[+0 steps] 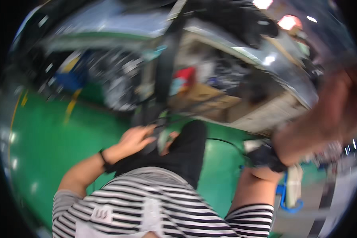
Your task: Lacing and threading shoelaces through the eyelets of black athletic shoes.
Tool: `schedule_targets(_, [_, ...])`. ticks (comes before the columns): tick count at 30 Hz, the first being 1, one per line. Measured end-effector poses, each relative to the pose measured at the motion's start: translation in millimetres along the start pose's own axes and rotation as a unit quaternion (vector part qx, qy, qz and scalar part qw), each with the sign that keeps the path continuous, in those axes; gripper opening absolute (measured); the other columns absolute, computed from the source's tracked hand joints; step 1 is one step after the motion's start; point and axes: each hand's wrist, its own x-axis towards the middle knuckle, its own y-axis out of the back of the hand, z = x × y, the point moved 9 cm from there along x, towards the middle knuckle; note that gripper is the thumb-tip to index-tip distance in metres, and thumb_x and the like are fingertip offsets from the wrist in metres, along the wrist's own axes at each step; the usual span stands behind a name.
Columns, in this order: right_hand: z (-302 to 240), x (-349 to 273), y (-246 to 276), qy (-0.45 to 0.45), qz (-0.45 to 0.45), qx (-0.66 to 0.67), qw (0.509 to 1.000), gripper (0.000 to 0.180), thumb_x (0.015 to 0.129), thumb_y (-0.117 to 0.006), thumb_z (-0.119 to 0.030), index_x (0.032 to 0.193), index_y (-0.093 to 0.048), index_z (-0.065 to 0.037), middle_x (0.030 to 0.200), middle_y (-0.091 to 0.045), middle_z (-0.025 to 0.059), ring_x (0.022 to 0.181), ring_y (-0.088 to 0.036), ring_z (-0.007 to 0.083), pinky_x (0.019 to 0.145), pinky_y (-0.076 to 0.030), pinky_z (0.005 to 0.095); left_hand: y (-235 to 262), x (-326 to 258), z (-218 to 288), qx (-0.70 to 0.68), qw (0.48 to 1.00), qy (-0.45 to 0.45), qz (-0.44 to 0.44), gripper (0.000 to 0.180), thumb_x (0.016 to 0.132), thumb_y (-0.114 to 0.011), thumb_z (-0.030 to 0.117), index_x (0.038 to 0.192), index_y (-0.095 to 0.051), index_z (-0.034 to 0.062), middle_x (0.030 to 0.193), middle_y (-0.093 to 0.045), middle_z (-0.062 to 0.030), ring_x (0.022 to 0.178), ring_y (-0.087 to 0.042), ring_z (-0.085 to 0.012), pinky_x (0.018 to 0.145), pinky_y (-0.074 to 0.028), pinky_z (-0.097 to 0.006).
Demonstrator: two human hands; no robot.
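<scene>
My left hand [135, 139], with a dark band [106, 159] on its wrist, hangs over my lap beside a dark upright post [167, 75]. Its thumb and fingers are apart, and I see nothing held in it. Whether the fingertips touch the post cannot be made out. My right hand [319, 119] is raised close to the camera at the right, large and smeared by motion. A black wristband [267, 158] sits below it. The right fingers run into the dark rim of the picture, so anything in them is hidden.
A long grey workbench [107, 23] stretches across the far side. Beneath it are blue bins [70, 77], dark bagged items [119, 85] and an open cardboard box [210, 99]. A black cable [228, 142] crosses the green floor [51, 135]. A blue hook-shaped frame [283, 198] stands at the right.
</scene>
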Motion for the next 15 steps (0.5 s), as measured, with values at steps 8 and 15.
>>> schedule_targets(8, [-11.7, -11.5, 101.6, -0.059, -0.048, -0.013, 0.997, 0.021, 0.096, -0.050, -0.007, 0.112, -0.049, 0.006, 0.088, -0.058, 0.0087, 0.060, -0.040, 0.0089, 0.054, -0.039, 0.0224, 139.9, -5.8, -21.6, -0.385, 0.919, 0.055, 0.064, 0.027, 0.089, -0.065, 0.017, 0.110, -0.059, 0.0022, 0.086, -0.065, 0.0003, 0.065, -0.058, -0.0041, 0.055, -0.044, -0.017])
schedule_targets(15, [215.4, -214.8, 187.4, -0.277, 0.171, -0.558, 0.763, 0.031, 0.095, -0.056, -0.031, 0.107, -0.061, -0.002, 0.078, -0.064, 0.0059, 0.062, -0.059, 0.0088, 0.050, -0.042, 0.0186, 261.9, -223.2, -314.1, -0.645, 0.561, 0.210, 0.474, 0.023, 0.096, -0.052, 0.005, 0.119, -0.052, 0.0002, 0.081, -0.057, -0.0017, 0.057, -0.044, -0.0074, 0.051, -0.033, -0.021])
